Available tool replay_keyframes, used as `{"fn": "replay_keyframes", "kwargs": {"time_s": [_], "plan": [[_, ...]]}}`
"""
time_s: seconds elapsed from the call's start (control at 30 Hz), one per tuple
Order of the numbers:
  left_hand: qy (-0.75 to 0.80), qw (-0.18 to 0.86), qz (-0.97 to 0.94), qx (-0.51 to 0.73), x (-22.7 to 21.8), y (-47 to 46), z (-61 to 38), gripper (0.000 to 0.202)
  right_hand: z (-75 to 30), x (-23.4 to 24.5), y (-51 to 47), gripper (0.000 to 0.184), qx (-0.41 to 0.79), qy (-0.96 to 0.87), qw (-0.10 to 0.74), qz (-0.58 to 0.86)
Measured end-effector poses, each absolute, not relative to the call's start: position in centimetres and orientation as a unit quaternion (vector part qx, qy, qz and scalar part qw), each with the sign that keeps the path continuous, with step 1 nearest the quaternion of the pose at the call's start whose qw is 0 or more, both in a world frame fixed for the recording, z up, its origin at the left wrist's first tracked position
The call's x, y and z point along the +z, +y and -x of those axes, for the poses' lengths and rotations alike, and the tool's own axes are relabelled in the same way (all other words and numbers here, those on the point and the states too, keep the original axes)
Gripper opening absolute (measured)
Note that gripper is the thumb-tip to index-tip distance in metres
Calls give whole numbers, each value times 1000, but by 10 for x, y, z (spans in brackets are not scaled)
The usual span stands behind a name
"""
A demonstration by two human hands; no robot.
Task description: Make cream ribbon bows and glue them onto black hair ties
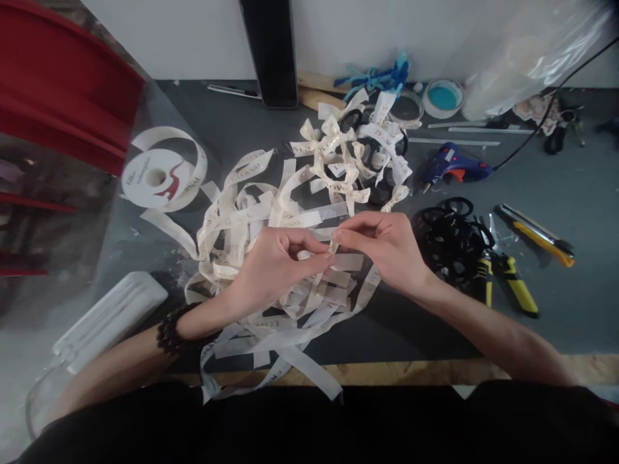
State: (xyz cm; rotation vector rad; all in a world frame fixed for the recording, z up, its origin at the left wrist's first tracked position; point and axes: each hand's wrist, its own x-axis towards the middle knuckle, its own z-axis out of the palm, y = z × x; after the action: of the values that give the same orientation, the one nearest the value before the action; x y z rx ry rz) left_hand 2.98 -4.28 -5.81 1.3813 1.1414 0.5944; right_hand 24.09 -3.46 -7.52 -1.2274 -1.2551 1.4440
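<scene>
My left hand (285, 261) and my right hand (382, 241) meet above a heap of cut cream ribbon (242, 222) with printed letters. Between their fingertips is a small folded piece of ribbon (333, 247), pinched from both sides; most of it is hidden by the fingers. Loose ribbon strips lie under and around both hands, and one long strip (309, 374) hangs over the table's front edge. Just beyond the right hand sits a pile of ribbon bows (338, 145) on black hair ties. A ribbon spool (157, 177) stands at the left with its end unrolled.
Right of my hands lie black hair ties (452, 241), yellow-black pliers (515, 283), a yellow utility knife (536, 235) and a blue glue gun (454, 164) with its cord. A phone (271, 51) leans on the back wall. A white power strip (111, 319) is at left.
</scene>
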Motion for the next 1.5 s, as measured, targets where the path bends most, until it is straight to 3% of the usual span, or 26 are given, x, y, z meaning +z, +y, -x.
{"fn": "replay_keyframes", "kwargs": {"time_s": [0.1, 0.27, 0.47, 0.63, 0.77, 1.0, 1.3, 1.5], "plan": [[503, 580, -578, 277, -63, -41, -29, 9, -240, -77, -34, 16, 574, -492, 432, 492], [512, 553, -580, 309, -66, -33, -25, 28, -243, -81, -33, 22, 547, -494, 455, 500], [496, 614, -525, 319, -69, -27, -24, 26, -250, -79, -31, 27, 524, -508, 460, 506], [500, 590, -539, 333, -69, -29, -25, 22, -245, -78, -36, 49, 524, -561, 408, 493], [493, 572, -585, 297, -67, -30, -25, 22, -240, -80, -39, 24, 497, -578, 397, 510], [503, 568, -580, 299, -68, -32, -28, 20, -241, -85, -39, 17, 502, -586, 384, 508], [469, 621, -524, 346, -65, -32, -29, 15, -246, -97, -34, 24, 629, -490, 388, 464], [494, 601, -535, 328, -67, -28, -29, 25, -244, -85, -37, 29, 558, -546, 388, 489]]}}
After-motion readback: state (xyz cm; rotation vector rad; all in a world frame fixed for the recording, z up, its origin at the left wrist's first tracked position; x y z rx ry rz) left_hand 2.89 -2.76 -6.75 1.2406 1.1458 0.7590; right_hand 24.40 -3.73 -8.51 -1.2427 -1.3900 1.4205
